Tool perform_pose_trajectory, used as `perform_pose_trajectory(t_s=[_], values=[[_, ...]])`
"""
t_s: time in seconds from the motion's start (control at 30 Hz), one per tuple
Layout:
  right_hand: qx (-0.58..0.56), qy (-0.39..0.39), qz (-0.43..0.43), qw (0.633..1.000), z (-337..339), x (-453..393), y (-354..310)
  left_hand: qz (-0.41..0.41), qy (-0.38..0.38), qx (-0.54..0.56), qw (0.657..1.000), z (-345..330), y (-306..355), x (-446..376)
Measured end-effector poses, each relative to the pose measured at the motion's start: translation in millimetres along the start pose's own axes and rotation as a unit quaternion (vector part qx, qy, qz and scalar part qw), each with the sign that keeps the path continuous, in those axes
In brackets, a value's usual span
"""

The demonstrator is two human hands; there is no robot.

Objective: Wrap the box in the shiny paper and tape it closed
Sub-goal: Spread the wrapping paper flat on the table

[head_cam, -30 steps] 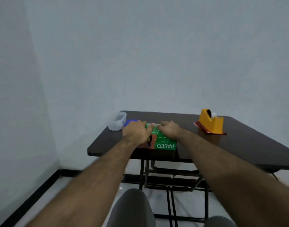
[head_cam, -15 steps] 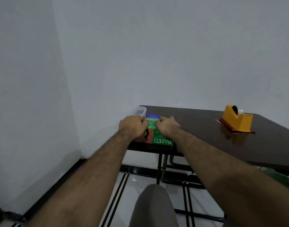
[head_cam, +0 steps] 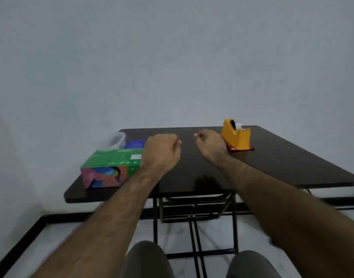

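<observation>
The box [head_cam: 111, 167], green on top with a colourful front face, lies on the left part of the dark table [head_cam: 272, 163], near its front edge. My left hand [head_cam: 162, 151] hovers just right of the box, fingers loosely curled, holding nothing. My right hand [head_cam: 209, 145] hangs over the table's middle, also loosely curled and holding nothing. An orange tape dispenser [head_cam: 235, 136] stands at the back right on a folded sheet of shiny red paper [head_cam: 240, 148], just right of my right hand.
A clear plastic container [head_cam: 117, 138] and a blue lid [head_cam: 134, 145] sit behind the box at the table's back left corner. A white wall runs close behind and to the left. My knees show below the table's front edge.
Both hands have let go of the box and moved right, over the table's middle. The box now lies to the left of my left hand. The camera view has swung right.
</observation>
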State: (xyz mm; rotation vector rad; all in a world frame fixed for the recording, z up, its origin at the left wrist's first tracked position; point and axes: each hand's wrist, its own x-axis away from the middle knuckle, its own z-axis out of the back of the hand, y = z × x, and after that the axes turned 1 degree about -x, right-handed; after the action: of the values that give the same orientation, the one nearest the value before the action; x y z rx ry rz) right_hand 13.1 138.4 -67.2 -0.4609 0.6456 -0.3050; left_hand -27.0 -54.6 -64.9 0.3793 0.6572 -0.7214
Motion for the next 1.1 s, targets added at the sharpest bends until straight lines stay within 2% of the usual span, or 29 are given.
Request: perform_pose_trajectory(t_s=[0.1, 0.2, 0.47, 0.57, 0.8, 0.97, 1.1], values=[[-0.012, 0.079, -0.025, 0.996, 27.0, -16.6, 61.5, -0.005, -0.028, 0.069, 0.997, -34.6, 43.8, -22.5], [0.0, 0.147, -0.059, 0.987, 38.3, -34.1, 111.8, 0.029, -0.077, 0.129, 0.988, -70.5, 69.3, -47.3], [-0.063, 0.132, -0.18, 0.973, 20.2, -77.1, 171.1, 0.148, -0.171, 0.218, 0.949, -164.8, 107.8, -129.0], [-0.078, 0.128, -0.24, 0.959, 17.5, -83.6, 183.5, 0.161, -0.193, 0.226, 0.941, -185.7, 124.1, -145.8], [-0.081, 0.137, -0.269, 0.95, 17.4, -91.3, 191.5, 0.038, -0.219, 0.212, 0.952, -208.4, 143.5, -137.4], [-0.084, 0.149, -0.267, 0.948, 17.8, -90.6, 189.7, -0.061, -0.229, 0.143, 0.961, -208.8, 141.8, -135.3], [-0.088, 0.148, -0.271, 0.947, 19.5, -89.2, 187.2, -0.085, -0.219, 0.101, 0.967, -207.3, 146.7, -134.2]])
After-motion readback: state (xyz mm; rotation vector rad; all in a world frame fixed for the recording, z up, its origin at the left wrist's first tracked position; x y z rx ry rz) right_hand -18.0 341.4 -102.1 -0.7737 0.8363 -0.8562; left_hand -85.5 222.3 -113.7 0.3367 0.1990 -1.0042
